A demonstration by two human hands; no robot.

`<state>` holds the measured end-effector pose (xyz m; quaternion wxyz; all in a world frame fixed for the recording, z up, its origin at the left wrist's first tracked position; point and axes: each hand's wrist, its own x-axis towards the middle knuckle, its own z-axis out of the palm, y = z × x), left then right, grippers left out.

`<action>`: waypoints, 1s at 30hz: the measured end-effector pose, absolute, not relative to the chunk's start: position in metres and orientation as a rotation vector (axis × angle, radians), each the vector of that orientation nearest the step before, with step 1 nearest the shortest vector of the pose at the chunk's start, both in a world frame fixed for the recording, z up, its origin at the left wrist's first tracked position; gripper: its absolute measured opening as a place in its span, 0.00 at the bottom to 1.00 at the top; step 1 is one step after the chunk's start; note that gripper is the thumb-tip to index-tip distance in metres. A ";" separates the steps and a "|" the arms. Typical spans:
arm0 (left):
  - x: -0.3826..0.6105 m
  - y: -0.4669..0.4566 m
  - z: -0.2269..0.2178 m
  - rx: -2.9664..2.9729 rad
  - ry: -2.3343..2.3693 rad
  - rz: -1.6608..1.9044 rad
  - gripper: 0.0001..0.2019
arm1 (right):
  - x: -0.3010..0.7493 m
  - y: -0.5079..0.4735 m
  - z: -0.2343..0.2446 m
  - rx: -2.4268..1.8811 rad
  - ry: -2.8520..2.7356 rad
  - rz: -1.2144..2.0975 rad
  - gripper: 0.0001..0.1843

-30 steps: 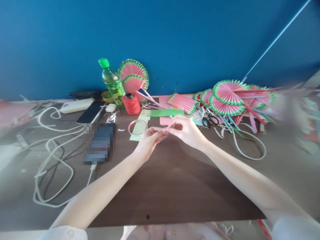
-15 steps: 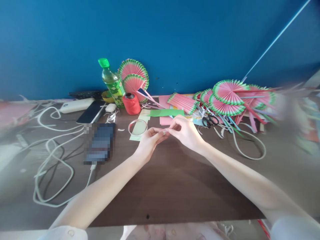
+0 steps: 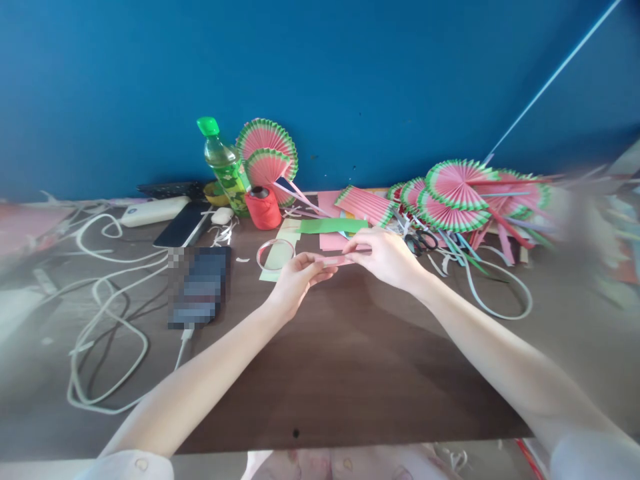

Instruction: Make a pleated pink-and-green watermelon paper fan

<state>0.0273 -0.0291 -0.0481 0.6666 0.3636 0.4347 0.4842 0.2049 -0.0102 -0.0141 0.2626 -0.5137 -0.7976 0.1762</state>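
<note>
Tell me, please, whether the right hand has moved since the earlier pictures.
Yes: the right hand has shifted rightward, away from the left hand and closer to the stationary black-handled scissors.

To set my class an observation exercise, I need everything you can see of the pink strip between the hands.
The strip is narrow, pale pink and looks like paper. It runs roughly level from the left hand to the right hand, pinched in the fingers of both. They cover its ends, so its full length cannot be told. It seems held above the brown table, nearer the person than the green sheet.
</note>
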 end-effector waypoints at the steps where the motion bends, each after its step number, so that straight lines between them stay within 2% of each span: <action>1: 0.027 -0.029 -0.049 0.831 0.990 1.090 0.04 | 0.204 -0.011 -0.014 -1.367 -2.183 0.457 0.05; 6: 0.025 -0.029 -0.050 0.966 0.974 1.049 0.07 | 0.201 -0.013 -0.016 -1.178 -2.269 0.484 0.11; 11: 0.020 -0.027 -0.045 1.123 0.978 0.959 0.11 | 0.204 -0.012 -0.019 -1.244 -2.287 0.840 0.17; 19: 0.014 -0.022 -0.039 1.282 1.040 0.879 0.11 | 0.201 -0.016 -0.016 -1.170 -2.205 1.103 0.19; 22: 0.014 -0.021 -0.038 1.329 1.049 0.915 0.10 | 0.199 -0.017 -0.015 -1.172 -2.175 1.138 0.18; 27: 0.010 -0.018 -0.038 1.382 1.095 0.952 0.08 | 0.202 -0.013 -0.015 -1.120 -2.189 1.320 0.09; 30: 0.009 -0.018 -0.039 1.599 1.176 0.986 0.08 | 0.202 -0.013 -0.014 -1.154 -2.167 1.333 0.08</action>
